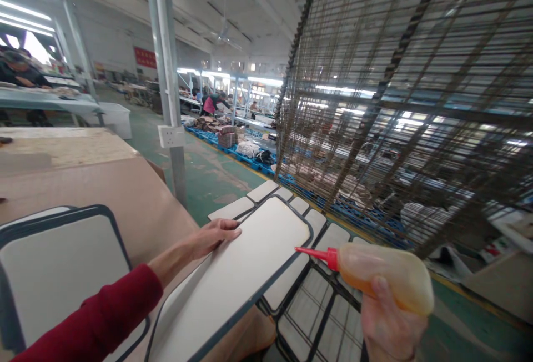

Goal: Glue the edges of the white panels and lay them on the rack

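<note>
My left hand (214, 237), at the end of a dark red sleeve, grips the left edge of a white panel (250, 262) with rounded corners and a dark border. The panel is tilted, its far end raised. In my right hand (387, 315) is a squeeze bottle (383, 273) of amber liquid, lying nearly level. Its red nozzle points left, and the tip is close to the panel's right edge; whether it touches I cannot tell. Below and beyond the panel, several similar white panels (333, 240) lie in rows on a dark frame.
More dark-edged panels (66, 262) are stacked at left on a tan work table (137, 195). A tall wire rack (375, 101) leans on the right. A metal post with a socket box (171, 136) stands ahead. Blue pallets (220, 142) hold piled goods, and people (213, 104) work farther back.
</note>
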`<state>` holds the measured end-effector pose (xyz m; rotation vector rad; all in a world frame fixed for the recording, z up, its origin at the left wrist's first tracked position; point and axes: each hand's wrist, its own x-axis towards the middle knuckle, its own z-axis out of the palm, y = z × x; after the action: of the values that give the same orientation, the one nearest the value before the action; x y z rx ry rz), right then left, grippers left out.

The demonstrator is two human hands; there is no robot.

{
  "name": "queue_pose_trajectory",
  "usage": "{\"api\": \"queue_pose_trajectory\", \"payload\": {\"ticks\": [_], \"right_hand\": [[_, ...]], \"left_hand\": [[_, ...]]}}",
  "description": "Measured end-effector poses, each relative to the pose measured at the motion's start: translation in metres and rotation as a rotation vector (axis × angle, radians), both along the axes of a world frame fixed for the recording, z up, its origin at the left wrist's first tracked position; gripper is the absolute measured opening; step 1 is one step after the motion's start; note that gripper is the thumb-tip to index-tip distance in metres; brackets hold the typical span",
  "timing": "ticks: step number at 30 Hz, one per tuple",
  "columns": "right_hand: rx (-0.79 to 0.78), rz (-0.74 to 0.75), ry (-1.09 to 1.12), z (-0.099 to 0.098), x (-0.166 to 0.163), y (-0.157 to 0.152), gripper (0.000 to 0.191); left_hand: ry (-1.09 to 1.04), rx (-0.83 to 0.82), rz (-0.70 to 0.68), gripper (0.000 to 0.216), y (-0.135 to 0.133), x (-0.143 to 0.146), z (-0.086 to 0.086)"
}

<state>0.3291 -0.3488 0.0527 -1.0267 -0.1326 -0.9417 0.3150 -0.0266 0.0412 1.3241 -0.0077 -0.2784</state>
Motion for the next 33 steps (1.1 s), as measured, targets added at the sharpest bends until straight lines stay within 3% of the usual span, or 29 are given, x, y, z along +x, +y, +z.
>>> {"api": "queue_pose_trajectory", "payload": {"ticks": [4,10,14,25,33], "right_hand": [[0.033,0.042,0.028,0.003,-0.002,0.004,0.042],[-0.04,0.081,-0.009,0.003,-0.002,0.007,0.034],[-0.083,0.033,-0.02,-0.002,0.0,0.008,0.034],[0.004,0.149,0.062,-0.001,-0.007,0.019,0.038],[-0.039,0.172,0.067,-0.003,-0.012,0.02,0.033]], "left_hand": [[0.017,0.0,0.028,0.047,0.002,0.0,0.0],[0.027,0.011,0.044,0.049,0.003,-0.001,0.0],[0.032,0.015,0.051,0.05,0.003,-0.002,-0.001],[0.083,0.008,0.102,0.052,-0.003,-0.004,0.005],[0.099,-0.014,0.134,0.051,-0.006,-0.004,0.004]]}}
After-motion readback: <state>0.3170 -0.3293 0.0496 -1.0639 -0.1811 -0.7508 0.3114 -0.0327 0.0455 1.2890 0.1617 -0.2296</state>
